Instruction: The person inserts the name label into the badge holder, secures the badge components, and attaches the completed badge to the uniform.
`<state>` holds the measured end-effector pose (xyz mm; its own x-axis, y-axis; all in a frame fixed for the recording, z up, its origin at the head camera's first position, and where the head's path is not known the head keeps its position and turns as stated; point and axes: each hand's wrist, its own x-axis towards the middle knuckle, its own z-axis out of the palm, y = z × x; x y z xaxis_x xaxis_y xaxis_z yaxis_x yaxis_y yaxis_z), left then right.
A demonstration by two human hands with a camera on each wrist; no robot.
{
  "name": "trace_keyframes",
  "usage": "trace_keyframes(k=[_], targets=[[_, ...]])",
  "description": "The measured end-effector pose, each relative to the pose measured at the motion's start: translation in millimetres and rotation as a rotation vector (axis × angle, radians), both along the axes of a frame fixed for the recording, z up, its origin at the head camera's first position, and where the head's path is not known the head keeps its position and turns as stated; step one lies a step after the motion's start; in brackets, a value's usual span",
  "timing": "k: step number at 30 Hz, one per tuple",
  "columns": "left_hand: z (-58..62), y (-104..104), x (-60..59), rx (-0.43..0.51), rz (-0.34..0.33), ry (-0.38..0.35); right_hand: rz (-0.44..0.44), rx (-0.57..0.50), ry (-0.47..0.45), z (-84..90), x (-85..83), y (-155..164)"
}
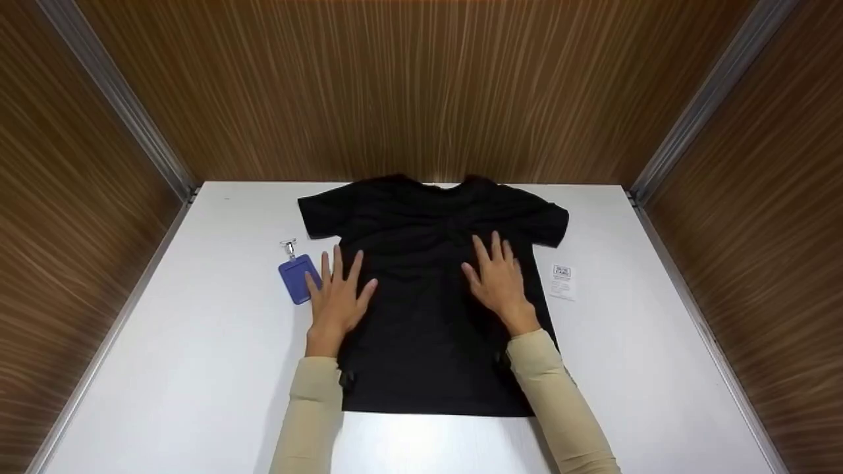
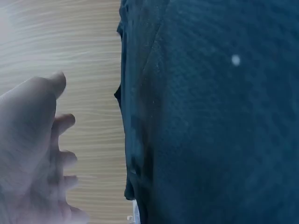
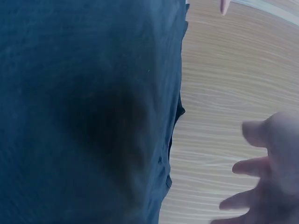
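Note:
A black short-sleeved T-shirt [image 1: 421, 329] lies spread out, its neckline toward the back wall and its hem toward me. Wrinkles run across its chest. My left hand [image 1: 337, 299], fingers spread, is over the shirt's left edge. My right hand [image 1: 502, 283] is over the right half of the chest, also with fingers spread. Neither holds anything. In the left wrist view the left hand [image 2: 32, 154] appears beside the shirt fabric [image 2: 224, 121]; the right wrist view shows the right hand [image 3: 266, 172] and the shirt [image 3: 84, 93] likewise.
A blue badge holder [image 1: 294, 275] with a metal clip lies left of the shirt, partly overlapped by my left fingers. A white printed card [image 1: 562, 283] lies at the shirt's right. The white table [image 1: 197, 342] is bounded by wood-grain panels [image 1: 421, 92] at the back and sides.

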<state>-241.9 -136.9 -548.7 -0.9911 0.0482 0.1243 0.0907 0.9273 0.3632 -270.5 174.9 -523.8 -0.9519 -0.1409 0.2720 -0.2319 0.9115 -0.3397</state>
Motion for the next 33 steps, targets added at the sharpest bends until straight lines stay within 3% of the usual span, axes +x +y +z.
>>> trace_keyframes(k=[3, 8, 13, 17, 23, 28, 33], targets=[[1.0, -8.0, 0.9, 0.047, 0.020, -0.004, 0.040, -0.131, 0.042, 0.9, 1.0, 0.9], [3.5, -30.5, 0.7, 0.086, 0.082, 0.060, 0.081, -0.329, 0.015, 3.7, 1.0, 3.1], [4.2, -61.4, -3.8, 0.178, 0.248, 0.097, 0.129, -0.388, 0.001, 3.9, 1.1, 5.9], [4.1, -84.1, -6.9, 0.237, 0.377, 0.025, 0.141, -0.395, -0.009, 3.8, 2.4, 7.0], [2.5, -99.0, -10.6, 0.227, 0.495, -0.099, 0.137, -0.385, -0.016, 4.4, 3.4, 7.4], [1.8, -102.9, -14.2, 0.211, 0.547, -0.186, 0.133, -0.376, -0.014, 5.2, 4.9, 8.4], [1.3, -105.3, -17.0, 0.209, 0.556, -0.220, 0.130, -0.365, -0.018, 6.3, 5.1, 8.7]])
